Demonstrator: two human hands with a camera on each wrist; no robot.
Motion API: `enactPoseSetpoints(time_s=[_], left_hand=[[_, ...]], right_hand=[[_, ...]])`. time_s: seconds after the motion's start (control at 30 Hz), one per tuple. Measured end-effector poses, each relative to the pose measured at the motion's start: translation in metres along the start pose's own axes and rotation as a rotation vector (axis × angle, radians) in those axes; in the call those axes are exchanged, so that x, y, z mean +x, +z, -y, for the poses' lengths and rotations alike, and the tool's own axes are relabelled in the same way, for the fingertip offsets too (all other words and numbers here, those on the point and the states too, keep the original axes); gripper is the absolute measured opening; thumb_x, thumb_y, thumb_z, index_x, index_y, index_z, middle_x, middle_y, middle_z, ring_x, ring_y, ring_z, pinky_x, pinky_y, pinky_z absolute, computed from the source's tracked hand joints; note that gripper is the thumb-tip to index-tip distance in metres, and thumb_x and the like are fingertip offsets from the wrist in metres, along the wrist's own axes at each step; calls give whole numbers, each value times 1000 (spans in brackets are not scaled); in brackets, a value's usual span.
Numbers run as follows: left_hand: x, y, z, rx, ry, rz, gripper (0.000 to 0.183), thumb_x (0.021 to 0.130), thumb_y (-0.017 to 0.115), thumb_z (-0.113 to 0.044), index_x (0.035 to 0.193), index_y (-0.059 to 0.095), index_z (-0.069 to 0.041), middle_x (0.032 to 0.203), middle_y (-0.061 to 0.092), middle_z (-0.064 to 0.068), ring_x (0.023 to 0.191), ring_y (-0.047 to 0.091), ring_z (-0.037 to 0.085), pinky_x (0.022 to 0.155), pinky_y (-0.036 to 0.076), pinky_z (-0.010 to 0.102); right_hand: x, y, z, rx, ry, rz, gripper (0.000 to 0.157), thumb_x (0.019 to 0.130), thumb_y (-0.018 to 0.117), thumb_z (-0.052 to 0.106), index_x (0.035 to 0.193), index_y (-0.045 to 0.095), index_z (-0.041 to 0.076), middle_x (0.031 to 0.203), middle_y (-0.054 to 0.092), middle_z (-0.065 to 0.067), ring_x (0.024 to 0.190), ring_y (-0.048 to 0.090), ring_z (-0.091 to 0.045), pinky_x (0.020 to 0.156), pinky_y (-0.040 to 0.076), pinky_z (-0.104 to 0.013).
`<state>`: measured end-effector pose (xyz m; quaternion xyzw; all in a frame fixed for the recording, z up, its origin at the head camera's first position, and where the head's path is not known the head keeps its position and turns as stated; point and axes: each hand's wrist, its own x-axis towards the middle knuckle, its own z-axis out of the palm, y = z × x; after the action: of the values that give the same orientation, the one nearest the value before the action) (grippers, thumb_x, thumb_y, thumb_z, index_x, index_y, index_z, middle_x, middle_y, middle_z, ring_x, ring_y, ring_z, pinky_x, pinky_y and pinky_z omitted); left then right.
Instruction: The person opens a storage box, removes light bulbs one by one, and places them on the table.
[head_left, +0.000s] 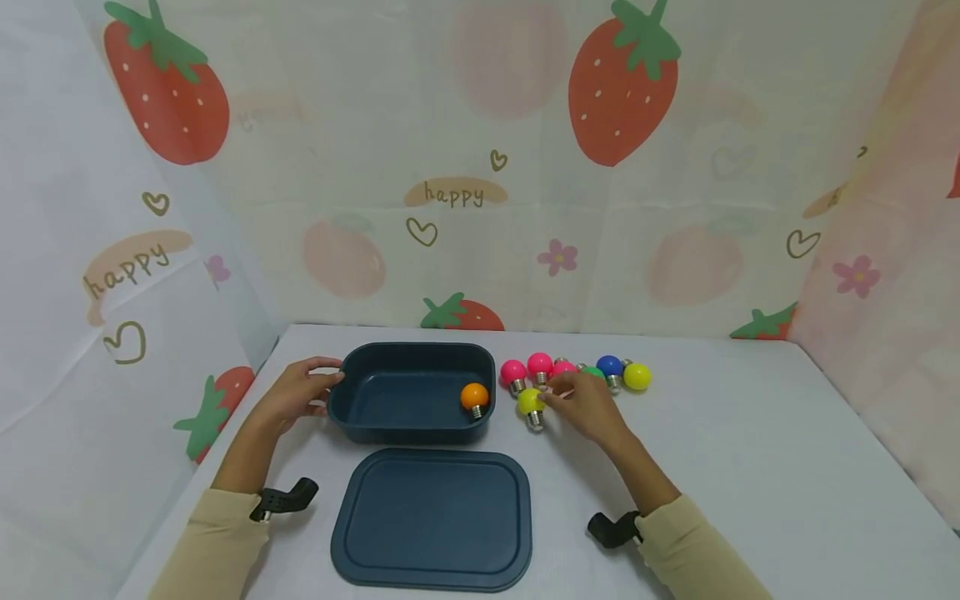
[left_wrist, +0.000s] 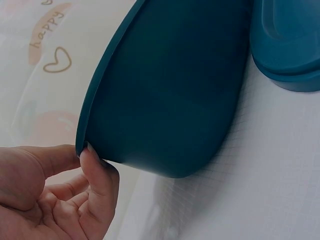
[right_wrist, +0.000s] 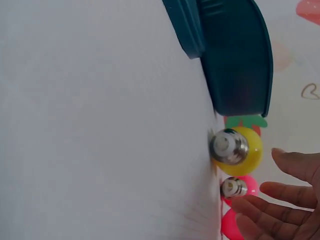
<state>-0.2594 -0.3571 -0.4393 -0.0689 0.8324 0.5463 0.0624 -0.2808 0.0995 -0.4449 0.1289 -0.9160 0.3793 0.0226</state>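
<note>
A dark blue rectangular box (head_left: 411,436) stands on the table with an orange light bulb (head_left: 474,395) inside, at its right end. My left hand (head_left: 300,390) pinches the box's left rim between thumb and finger, as the left wrist view shows. To the right of the box lies a yellow light bulb (head_left: 529,402) with a silver screw base. Beside it is my right hand (head_left: 588,406), fingers loosely spread and holding nothing; in the right wrist view a gap shows between thumb and yellow bulb (right_wrist: 254,152).
The flat dark blue lid (head_left: 431,521) lies in front of the box. Behind my right hand are pink bulbs (head_left: 539,365), a partly hidden green bulb (head_left: 594,372), a blue bulb (head_left: 610,365) and another yellow bulb (head_left: 637,377). Strawberry-print cloth (head_left: 465,258) hangs behind the white table.
</note>
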Motion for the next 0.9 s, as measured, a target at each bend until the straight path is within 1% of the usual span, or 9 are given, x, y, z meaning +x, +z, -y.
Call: enactPoseSetpoints(time_s=[0.17, 0.3, 0.43, 0.5, 0.6, 0.7, 0.8, 0.87, 0.9], left_hand=[[0, 0, 0, -1, -4, 1, 53, 104, 58, -26, 148, 44, 1, 103, 68, 13, 80, 66, 21, 64, 57, 29], [-1, 0, -1, 2, -4, 2, 53, 104, 58, -27, 148, 44, 0, 106, 69, 14, 80, 66, 20, 65, 57, 29], [-1, 1, -2, 8, -3, 0, 53, 104, 58, -27, 148, 44, 0, 107, 68, 15, 80, 66, 19, 65, 57, 29], [-2, 1, -2, 9, -1, -4, 52, 105, 58, -26, 148, 45, 0, 108, 68, 16, 80, 66, 19, 65, 56, 28], [-2, 1, -2, 11, 4, -8, 52, 105, 57, -26, 147, 45, 0, 111, 68, 19, 80, 66, 19, 65, 56, 28], [-2, 1, -2, 12, 7, -9, 51, 105, 57, -26, 147, 45, 0, 114, 68, 20, 80, 67, 19, 65, 57, 28], [-1, 1, -1, 7, 6, -10, 51, 104, 58, -26, 147, 46, 0, 115, 67, 21, 80, 67, 19, 65, 57, 29], [-1, 1, -1, 4, 5, -11, 51, 104, 58, -26, 147, 46, 0, 115, 67, 22, 80, 67, 19, 65, 57, 29], [-1, 0, 0, 4, 3, -11, 51, 104, 58, -26, 147, 46, 0, 116, 67, 23, 80, 67, 19, 66, 57, 29]], right_hand=[[-1, -5, 8, -26, 3, -21, 33, 91, 77, 25, 112, 73, 0, 104, 73, -13, 96, 66, -27, 73, 59, -33], [-3, -10, 16, -30, -3, -25, 35, 91, 78, 25, 114, 73, 0, 107, 73, -14, 95, 66, -27, 71, 60, -32], [-8, -13, 26, -16, -22, -25, 35, 90, 78, 24, 115, 73, 0, 119, 71, -17, 98, 68, -29, 70, 60, -33], [-11, -14, 33, -17, -42, -21, 36, 90, 78, 25, 116, 73, 0, 122, 70, -18, 100, 68, -30, 71, 60, -34], [-15, -14, 42, -24, -84, -13, 37, 90, 78, 26, 117, 74, 1, 120, 71, -16, 101, 69, -32, 72, 60, -35], [-19, -14, 50, -25, -126, 0, 37, 90, 79, 27, 117, 74, 2, 111, 74, -13, 99, 69, -31, 71, 60, -34], [-22, -13, 59, -20, -161, 13, 34, 90, 79, 27, 115, 75, 3, 108, 75, -11, 96, 69, -28, 69, 59, -33], [-22, -12, 65, -27, -192, 22, 32, 90, 79, 26, 113, 76, 5, 107, 75, -9, 93, 70, -26, 71, 60, -35], [-22, -12, 68, -36, -205, 27, 31, 90, 79, 26, 113, 76, 5, 106, 75, -8, 92, 70, -24, 78, 59, -39]])
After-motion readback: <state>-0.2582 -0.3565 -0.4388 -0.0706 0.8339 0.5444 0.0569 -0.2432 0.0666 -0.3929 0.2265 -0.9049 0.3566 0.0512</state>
